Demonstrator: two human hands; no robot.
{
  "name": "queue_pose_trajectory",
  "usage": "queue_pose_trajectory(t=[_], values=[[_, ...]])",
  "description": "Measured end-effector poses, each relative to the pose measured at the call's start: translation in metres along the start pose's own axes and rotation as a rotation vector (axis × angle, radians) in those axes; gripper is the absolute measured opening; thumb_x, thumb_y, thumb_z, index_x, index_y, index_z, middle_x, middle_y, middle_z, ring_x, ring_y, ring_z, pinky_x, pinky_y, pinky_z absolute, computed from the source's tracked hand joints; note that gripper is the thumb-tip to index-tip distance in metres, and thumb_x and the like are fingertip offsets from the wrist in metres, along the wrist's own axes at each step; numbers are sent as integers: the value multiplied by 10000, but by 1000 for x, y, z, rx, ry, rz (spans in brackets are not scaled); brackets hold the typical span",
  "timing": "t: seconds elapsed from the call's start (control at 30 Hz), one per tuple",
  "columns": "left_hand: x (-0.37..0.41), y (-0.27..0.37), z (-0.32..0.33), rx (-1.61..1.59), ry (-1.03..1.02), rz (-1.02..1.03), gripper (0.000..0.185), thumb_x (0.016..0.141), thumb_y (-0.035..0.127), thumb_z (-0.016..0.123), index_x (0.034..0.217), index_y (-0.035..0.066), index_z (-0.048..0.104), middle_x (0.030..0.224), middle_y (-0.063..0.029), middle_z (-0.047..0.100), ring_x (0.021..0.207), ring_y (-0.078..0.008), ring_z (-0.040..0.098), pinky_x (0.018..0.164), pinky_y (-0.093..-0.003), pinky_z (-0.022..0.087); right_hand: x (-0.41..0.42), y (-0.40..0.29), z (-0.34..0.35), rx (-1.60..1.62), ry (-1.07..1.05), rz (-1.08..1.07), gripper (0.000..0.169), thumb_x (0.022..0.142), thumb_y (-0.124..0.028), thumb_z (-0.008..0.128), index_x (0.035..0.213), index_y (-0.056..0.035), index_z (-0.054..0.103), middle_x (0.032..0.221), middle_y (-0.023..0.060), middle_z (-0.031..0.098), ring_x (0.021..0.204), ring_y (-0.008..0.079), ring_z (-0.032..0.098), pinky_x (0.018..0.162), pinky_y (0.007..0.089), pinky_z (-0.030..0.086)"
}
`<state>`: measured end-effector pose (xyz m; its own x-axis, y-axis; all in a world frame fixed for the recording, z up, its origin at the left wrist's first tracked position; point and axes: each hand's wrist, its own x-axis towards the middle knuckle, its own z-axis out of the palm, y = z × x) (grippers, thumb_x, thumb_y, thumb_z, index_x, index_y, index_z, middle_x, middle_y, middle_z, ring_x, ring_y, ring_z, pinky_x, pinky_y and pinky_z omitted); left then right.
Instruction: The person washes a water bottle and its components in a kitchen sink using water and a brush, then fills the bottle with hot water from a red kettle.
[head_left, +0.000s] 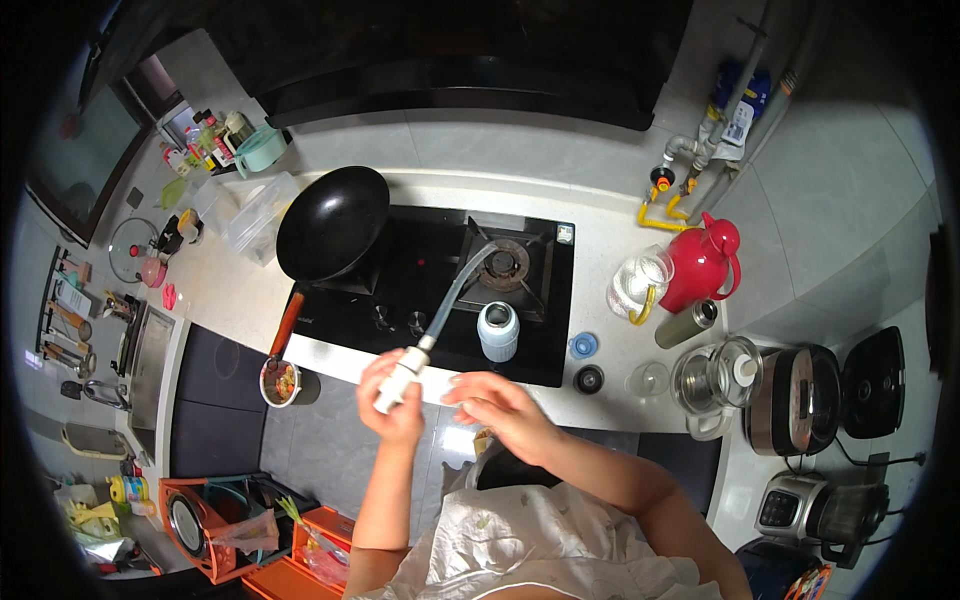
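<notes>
My left hand (392, 405) is closed around the white plastic fitting of a clear flexible tube (455, 289). The tube slants up and its far end lies over the right burner (503, 264) of the black gas hob (420, 292). Beside the fitting, my right hand (499, 409) has its fingers loosely bent and apart, holding nothing. A light blue vacuum flask (498, 332) stands without a lid on the front of the hob. To its right on the worktop are a blue cup-shaped lid (583, 345) and a round black stopper (589, 379).
A black wok (334, 223) with a wooden handle covers the left burner. Right of the hob stand a glass pitcher (637, 285), a red thermos jug (694, 262), a green flask (685, 324), a glass kettle (705, 382) and a rice cooker (787, 401). The range hood (465, 94) overhangs behind.
</notes>
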<state>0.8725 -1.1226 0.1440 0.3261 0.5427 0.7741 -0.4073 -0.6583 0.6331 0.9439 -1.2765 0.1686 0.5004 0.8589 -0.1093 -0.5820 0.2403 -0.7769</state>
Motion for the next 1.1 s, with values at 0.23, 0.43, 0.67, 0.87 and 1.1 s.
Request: queue_pose_trajectory(t=[0.23,0.43,0.67,0.87,1.1], values=[[35,-1,-11,-90,-6,-228,286,773,112,675,991,15,517,982,-133,571,912,-217,573,811,-325,458,7,36,-197,-868,770,-446,208,797,-98,614,993,-36,579,850,57,625,699,137,588,630,259,471],[41,2,5,9,-190,-246,265,758,32,666,998,17,553,982,-81,578,904,-173,577,813,-289,450,2,55,-272,-1473,836,1,574,660,-194,722,1161,-40,489,1157,177,506,1073,345,497,907,400,416],[49,0,38,71,-274,-364,251,716,80,725,931,33,605,872,-36,629,761,-99,572,664,-227,451,15,70,-277,-1689,771,23,662,661,-239,732,1237,-90,443,1162,150,493,1060,335,504,891,405,429],[55,-13,64,159,-400,-363,226,695,103,737,876,52,611,870,-43,620,792,-164,560,701,-264,445,25,60,-268,-1747,694,106,618,661,-253,740,1195,-97,469,1114,137,522,1008,315,539,846,405,448],[41,-43,85,278,-586,-246,260,693,129,739,900,26,620,1007,-102,600,957,-250,558,843,-339,430,24,52,-247,-1470,921,-303,554,652,-235,748,1109,-34,507,981,161,579,957,357,543,803,419,447]])
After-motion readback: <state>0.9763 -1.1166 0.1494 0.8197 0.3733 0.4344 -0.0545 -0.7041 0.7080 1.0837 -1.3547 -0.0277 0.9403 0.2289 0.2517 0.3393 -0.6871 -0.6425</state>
